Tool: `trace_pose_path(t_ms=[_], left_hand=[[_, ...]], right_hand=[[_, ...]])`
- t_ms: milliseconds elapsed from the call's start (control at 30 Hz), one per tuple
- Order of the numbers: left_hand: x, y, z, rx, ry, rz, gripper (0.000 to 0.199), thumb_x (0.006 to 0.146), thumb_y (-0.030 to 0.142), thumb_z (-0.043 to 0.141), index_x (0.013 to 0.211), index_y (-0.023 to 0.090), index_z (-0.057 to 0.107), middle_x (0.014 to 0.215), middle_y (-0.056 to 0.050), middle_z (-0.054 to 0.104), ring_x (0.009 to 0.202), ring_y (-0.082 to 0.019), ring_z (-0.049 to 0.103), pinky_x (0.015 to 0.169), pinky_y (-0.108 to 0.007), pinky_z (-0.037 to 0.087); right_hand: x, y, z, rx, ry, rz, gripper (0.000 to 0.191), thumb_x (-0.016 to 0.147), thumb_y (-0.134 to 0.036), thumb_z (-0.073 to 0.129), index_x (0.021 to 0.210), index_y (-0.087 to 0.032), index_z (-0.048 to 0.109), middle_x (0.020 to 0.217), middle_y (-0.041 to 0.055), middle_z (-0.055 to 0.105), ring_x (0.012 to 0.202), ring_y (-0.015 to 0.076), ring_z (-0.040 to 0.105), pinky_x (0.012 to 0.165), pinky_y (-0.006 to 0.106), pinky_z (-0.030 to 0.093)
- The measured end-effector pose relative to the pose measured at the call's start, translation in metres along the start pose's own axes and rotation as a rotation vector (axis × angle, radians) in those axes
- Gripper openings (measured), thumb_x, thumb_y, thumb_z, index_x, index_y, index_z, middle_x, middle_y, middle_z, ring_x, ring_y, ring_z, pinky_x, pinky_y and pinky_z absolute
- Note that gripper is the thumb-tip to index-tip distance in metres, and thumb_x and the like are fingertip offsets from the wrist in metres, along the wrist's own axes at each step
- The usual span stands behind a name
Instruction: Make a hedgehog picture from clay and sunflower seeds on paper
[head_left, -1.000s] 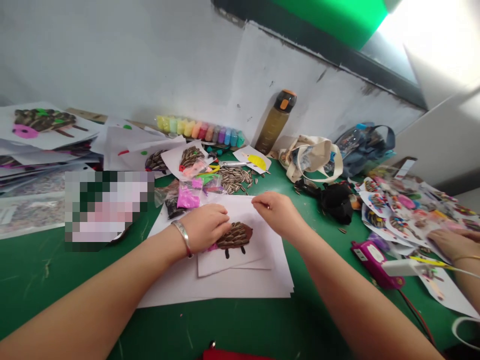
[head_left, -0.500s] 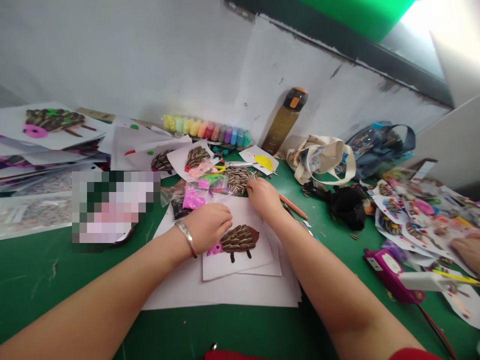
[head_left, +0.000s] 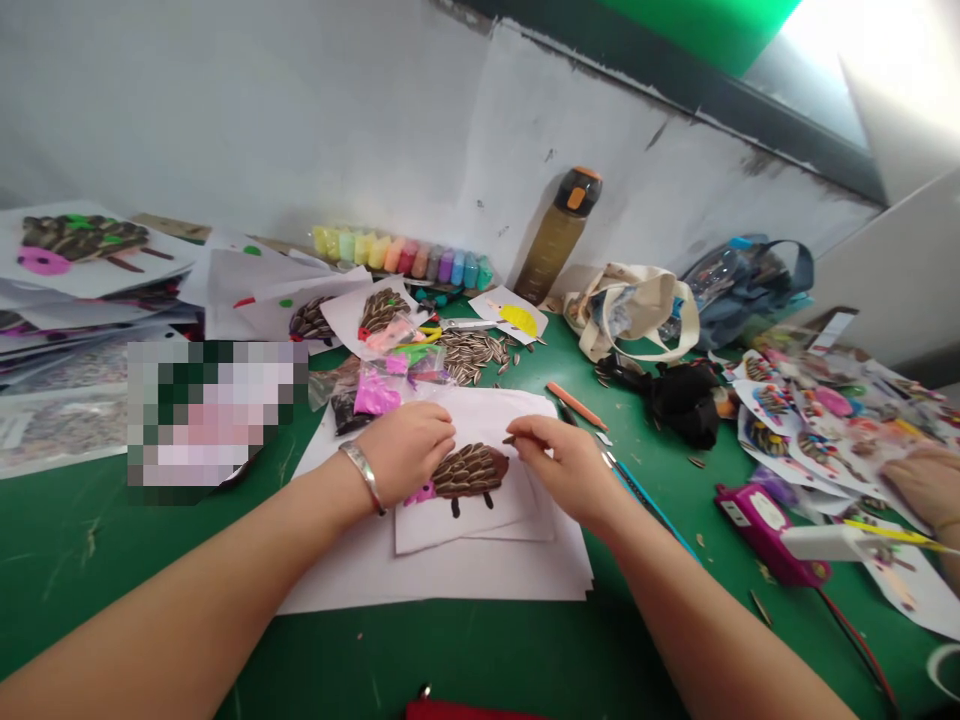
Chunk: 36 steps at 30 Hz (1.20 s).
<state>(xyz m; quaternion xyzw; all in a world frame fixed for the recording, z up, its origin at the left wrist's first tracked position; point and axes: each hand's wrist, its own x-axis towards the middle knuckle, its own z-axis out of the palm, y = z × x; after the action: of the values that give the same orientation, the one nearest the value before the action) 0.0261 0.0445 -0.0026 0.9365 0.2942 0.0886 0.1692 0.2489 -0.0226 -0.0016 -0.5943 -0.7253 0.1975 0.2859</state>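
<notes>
My left hand [head_left: 409, 452], with a silver bangle [head_left: 361, 475] on the wrist, rests curled on the white sheet [head_left: 480, 412] at the left end of a hedgehog picture [head_left: 469, 472] made of sunflower seeds. My right hand [head_left: 559, 470] is at the picture's right side, pinching a dark sunflower seed [head_left: 510, 439] between its fingertips. Under the sheet lies a stack of white paper [head_left: 442, 575]. Behind my hands is a loose pile of sunflower seeds [head_left: 472, 355].
An orange pencil [head_left: 576, 405] and a blue pen [head_left: 652, 510] lie right of the paper. A magenta glue gun [head_left: 765, 530] stands further right, near a co-worker's hand [head_left: 922, 485] over decorated sheets [head_left: 810, 440]. A water bottle [head_left: 551, 235] and canvas bag [head_left: 634, 310] stand behind.
My right hand has moved back from the seed pile to the hedgehog's right side, now with a seed at its fingertips. The co-worker's hand has shifted slightly.
</notes>
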Motion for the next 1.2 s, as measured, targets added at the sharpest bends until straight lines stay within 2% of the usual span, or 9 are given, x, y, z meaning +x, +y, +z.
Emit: trace_pose_path(t_ms=[167,400,767,1033,1200], left_hand=[[-0.001,0.000,0.002,0.009,0.013,-0.015,0.032,0.093,0.020,0.035,0.083,0.014,0.065,0.091,-0.009,0.062,0.090,-0.020,0.055,0.086,-0.033,0.044],[-0.001,0.001,0.001,0.000,0.002,-0.023,0.032,0.092,0.020,0.036,0.088,0.015,0.067,0.095,-0.010,0.063,0.095,-0.021,0.057,0.089,-0.035,0.044],[0.001,0.009,-0.003,-0.022,-0.013,0.030,0.035,0.094,0.031,0.037,0.084,0.017,0.068,0.086,-0.008,0.063,0.090,-0.023,0.055,0.085,-0.036,0.042],[0.001,0.013,-0.002,0.002,-0.051,0.037,0.035,0.093,0.034,0.041,0.086,0.016,0.069,0.088,-0.009,0.060,0.092,-0.024,0.052,0.087,-0.039,0.041],[0.000,0.014,0.000,0.024,-0.054,0.037,0.035,0.093,0.036,0.042,0.085,0.015,0.069,0.089,-0.010,0.058,0.091,-0.024,0.051,0.086,-0.039,0.041]], right_hand=[[-0.008,0.001,0.012,0.061,-0.042,0.045,0.013,0.084,-0.018,0.056,0.088,-0.023,0.067,0.083,-0.0002,0.070,0.080,0.0162,0.063,0.074,0.028,0.047],[-0.003,0.010,0.017,0.095,0.058,-0.007,0.016,0.085,-0.016,0.055,0.091,-0.023,0.068,0.090,0.0021,0.071,0.087,0.0166,0.064,0.081,0.030,0.048],[-0.002,0.007,0.022,-0.002,0.045,-0.057,0.016,0.088,-0.015,0.052,0.089,-0.022,0.066,0.084,0.0028,0.066,0.082,0.0168,0.060,0.075,0.028,0.046],[0.000,0.002,0.025,-0.099,-0.019,-0.056,0.016,0.089,-0.014,0.052,0.087,-0.020,0.067,0.080,0.0027,0.062,0.079,0.0160,0.058,0.071,0.027,0.044],[0.001,0.000,0.028,-0.119,-0.015,-0.070,0.017,0.090,-0.015,0.051,0.087,-0.019,0.067,0.079,0.0035,0.061,0.079,0.0165,0.056,0.072,0.027,0.043]])
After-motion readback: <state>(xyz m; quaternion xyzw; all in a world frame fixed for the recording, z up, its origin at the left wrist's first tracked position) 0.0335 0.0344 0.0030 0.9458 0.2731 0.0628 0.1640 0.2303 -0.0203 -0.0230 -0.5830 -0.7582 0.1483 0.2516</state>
